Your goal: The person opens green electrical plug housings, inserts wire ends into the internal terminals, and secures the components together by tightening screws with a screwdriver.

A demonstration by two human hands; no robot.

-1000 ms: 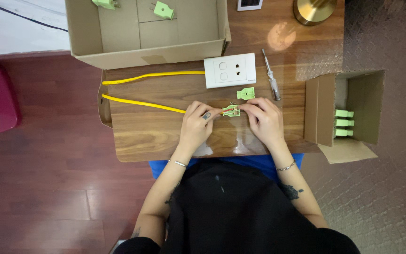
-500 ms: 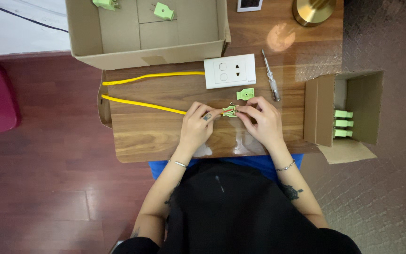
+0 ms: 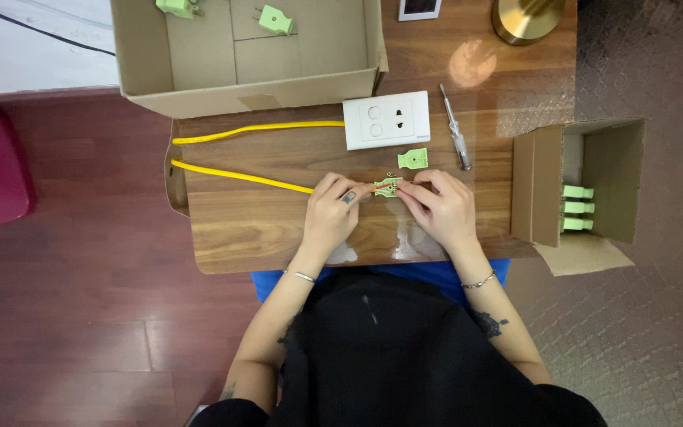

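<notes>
head view: looking straight down on a wooden table (image 3: 262,229) with a person seated at its near edge
left hand (image 3: 332,213): fingers curled, fingertips pinching the left end of a small green plug (image 3: 387,187), where the yellow cable (image 3: 239,175) meets it
right hand (image 3: 440,207): fingers bent, tips pinching the right end of the plug
plug: open half-shell, held between both hands just above the table, near its middle front
cable: runs from the plug leftward to the table's left edge, loops back and ends under the white socket plate (image 3: 386,119)
plug cover (image 3: 413,159): green, flat on the table just behind the hands, apart from them
screwdriver (image 3: 455,130): lies right of the socket plate, tip toward the person
large box (image 3: 247,71): open cardboard, at the table's far edge, two green plugs (image 3: 276,20) inside
small box (image 3: 586,190): open on its side, right of the table, three green plugs (image 3: 577,208) stacked within
wrists: a thin bracelet on each
</notes>
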